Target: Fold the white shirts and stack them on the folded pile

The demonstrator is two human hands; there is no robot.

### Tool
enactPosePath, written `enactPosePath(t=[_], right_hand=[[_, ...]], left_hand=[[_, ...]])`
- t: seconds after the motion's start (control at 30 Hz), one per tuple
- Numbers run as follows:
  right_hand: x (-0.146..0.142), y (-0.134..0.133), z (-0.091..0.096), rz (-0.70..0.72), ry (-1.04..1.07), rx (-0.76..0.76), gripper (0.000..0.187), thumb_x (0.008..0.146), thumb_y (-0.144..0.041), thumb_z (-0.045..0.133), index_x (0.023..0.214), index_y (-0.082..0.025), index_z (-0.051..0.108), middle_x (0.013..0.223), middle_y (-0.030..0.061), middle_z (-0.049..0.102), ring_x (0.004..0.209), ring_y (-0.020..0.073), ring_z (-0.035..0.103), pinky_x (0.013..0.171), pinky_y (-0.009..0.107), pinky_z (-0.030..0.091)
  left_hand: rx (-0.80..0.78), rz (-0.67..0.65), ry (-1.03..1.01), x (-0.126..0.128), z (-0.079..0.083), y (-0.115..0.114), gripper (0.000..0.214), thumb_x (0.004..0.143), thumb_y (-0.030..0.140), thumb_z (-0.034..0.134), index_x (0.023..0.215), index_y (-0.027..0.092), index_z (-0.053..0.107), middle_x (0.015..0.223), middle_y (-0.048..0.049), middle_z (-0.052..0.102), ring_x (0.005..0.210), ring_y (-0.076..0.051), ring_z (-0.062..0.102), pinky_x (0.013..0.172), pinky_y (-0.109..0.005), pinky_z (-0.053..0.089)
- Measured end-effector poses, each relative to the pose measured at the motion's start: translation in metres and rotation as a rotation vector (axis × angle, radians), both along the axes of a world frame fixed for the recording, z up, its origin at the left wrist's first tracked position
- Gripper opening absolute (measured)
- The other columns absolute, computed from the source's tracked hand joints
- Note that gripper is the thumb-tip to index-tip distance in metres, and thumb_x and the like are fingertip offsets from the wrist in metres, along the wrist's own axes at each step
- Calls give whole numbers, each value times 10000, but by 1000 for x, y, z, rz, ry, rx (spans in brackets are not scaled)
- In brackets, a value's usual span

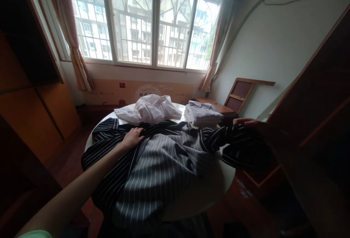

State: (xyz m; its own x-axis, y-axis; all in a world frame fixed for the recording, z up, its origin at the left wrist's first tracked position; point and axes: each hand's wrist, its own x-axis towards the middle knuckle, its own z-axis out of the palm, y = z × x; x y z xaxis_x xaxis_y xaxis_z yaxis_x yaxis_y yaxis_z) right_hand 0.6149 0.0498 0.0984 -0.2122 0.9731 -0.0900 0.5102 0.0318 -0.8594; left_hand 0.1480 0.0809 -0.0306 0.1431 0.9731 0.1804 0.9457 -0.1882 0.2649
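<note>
A black shirt with white pinstripes (161,157) lies spread over a round white table (213,190), its paler inner side partly turned up. My left hand (133,137) rests on the shirt's upper part, fingers and thumb apart against the cloth. At the right, my right hand (250,122) is closed on a bunched part of the shirt, raised beyond the table's edge. Shadow hides much of that hand. Cloth stretches between the two hands in twisted folds, and the near end of the shirt hangs toward me.
Behind the shirt sit a loosely heaped white garment (153,108) and a stack of folded white clothes (203,113). A wooden chair or frame (240,94) leans by the right wall. Orange cabinets (51,117) stand at left; a barred window (133,23) lies ahead.
</note>
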Motion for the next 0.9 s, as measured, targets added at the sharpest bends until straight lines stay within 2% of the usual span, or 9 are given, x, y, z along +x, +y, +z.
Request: enactPosePath(t=[0.1, 0.2, 0.4, 0.5, 0.57, 0.67, 0.73, 0.83, 0.9], right_hand=[[-2, 1, 13, -14, 119, 25, 380, 770, -546, 424, 755, -188, 548, 574, 7, 505, 524, 108, 487, 551, 267, 378], [-31, 15, 8, 53, 35, 48, 444, 723, -584, 502, 862, -167, 562, 728, 57, 593, 628, 132, 544, 575, 256, 401], [-109, 43, -49, 157, -491, 0, 458, 703, -594, 547, 740, -139, 584, 642, 47, 600, 597, 152, 556, 539, 250, 402], [-134, 46, -70, 144, -669, 12, 337, 716, -467, 601, 667, -135, 582, 569, 31, 576, 572, 142, 550, 516, 229, 380], [-144, 46, -75, 136, -716, 3, 214, 701, -336, 626, 637, -139, 570, 529, 13, 554, 550, 133, 542, 490, 216, 361], [-149, 47, -70, 121, -597, 5, 153, 699, -237, 589, 588, -149, 529, 479, -11, 513, 502, 116, 517, 465, 205, 356], [-147, 49, -59, 77, -458, 20, 176, 721, -240, 552, 575, -157, 498, 449, -26, 479, 449, 101, 484, 434, 202, 351], [-142, 53, -30, 19, -228, 38, 155, 717, -256, 540, 604, -163, 489, 444, -46, 449, 396, 85, 443, 388, 197, 337], [-142, 52, -5, 46, -46, 72, 136, 688, -271, 569, 649, -166, 493, 480, -52, 467, 409, 80, 456, 390, 188, 350]], left_hand=[[0, 4, 32, 1, 3, 0, 389, 805, 344, 473, 1116, 151, 604, 1148, -121, 585, 1099, -272, 497, 927, -341, 381], [34, 1, 60, 3, 7, 0, 299, 795, 328, 494, 996, 188, 666, 1045, -93, 605, 1022, -256, 534, 864, -321, 419], [170, -8, 185, 10, 15, -12, 226, 797, 282, 515, 949, 181, 649, 1008, -88, 576, 986, -236, 519, 788, -309, 446], [240, -45, 248, 16, 17, -17, 188, 782, 262, 541, 924, 167, 620, 1011, -89, 567, 972, -219, 525, 787, -301, 443], [207, -56, 258, 19, 18, -17, 170, 782, 272, 535, 881, 157, 612, 980, -92, 581, 938, -216, 547, 764, -300, 446], [26, -25, 196, 22, 20, -10, 174, 774, 295, 510, 738, 162, 616, 841, -72, 625, 837, -211, 592, 710, -291, 448], [-102, -12, 50, 22, 29, -5, 232, 761, 298, 493, 602, 160, 589, 675, -46, 615, 733, -200, 604, 662, -280, 446], [-275, -33, -404, 20, 55, -1, 304, 759, 332, 469, 533, 145, 549, 482, -10, 531, 548, -164, 570, 561, -268, 446], [-346, -40, -762, 19, 82, 0, 287, 746, 358, 493, 589, 130, 568, 472, 1, 533, 492, -143, 551, 530, -264, 459]])
